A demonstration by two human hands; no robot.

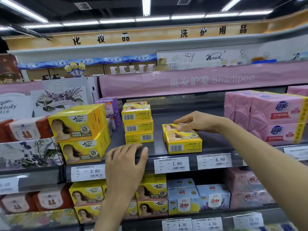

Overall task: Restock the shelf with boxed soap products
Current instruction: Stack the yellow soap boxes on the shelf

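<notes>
Two yellow soap boxes (183,141) lie on the dark middle shelf (216,144), one behind the other. My right hand (196,121) reaches over them, its fingers curled on the top of the rear box. A stack of three yellow boxes (138,126) stands to their left with barcodes facing out. At the far left, two bigger yellow multipacks (80,132) are stacked. My left hand (125,161) grips the shelf's front edge, fingers over the lip, holding no box.
Pink wrapped soap packs (270,117) fill the shelf's right end. Price tags (171,165) line the shelf front. Below are more yellow boxes (151,194) and blue-and-white boxes (198,199). Floral and red soap packs (28,130) sit at the left.
</notes>
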